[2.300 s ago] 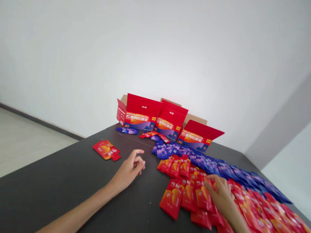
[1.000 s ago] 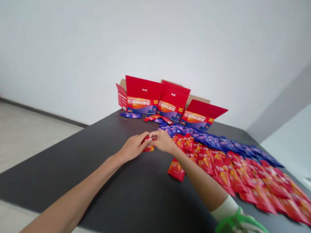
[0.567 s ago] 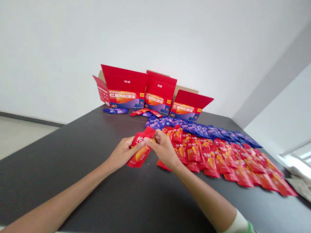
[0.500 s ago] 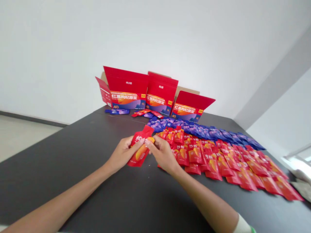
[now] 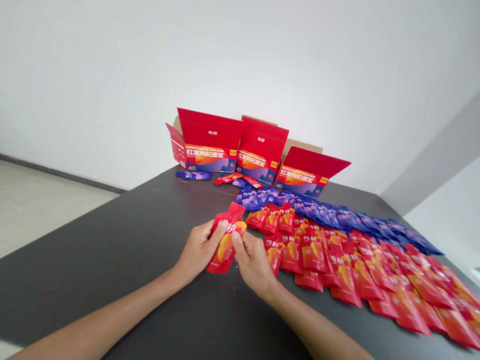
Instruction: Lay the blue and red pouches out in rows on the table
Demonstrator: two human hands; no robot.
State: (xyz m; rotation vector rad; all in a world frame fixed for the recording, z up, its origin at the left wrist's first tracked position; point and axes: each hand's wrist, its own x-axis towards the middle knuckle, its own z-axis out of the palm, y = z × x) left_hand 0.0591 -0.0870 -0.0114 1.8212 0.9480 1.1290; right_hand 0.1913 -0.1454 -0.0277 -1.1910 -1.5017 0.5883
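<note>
Between my hands, above the dark table, is a red pouch with orange fruit printed on its front, its narrow neck pointing up and away from me. My left hand grips its left edge, thumb across the front. On the opposite edge, my right hand pinches it between thumb and fingers. The backs of the fingers behind the pouch are hidden. Just right of my right hand lie many similar red pouches in overlapping rows.
Behind the red pouches runs a row of blue-purple pouches. Three open red cartons, a left one, a middle one and a right one, stand against the wall. A few loose sachets lie before them on the table.
The camera view has shifted, so the boxes and pouches appear farther right and slightly lower. Both hands still hold the red pouch, which looks a little more upright.
</note>
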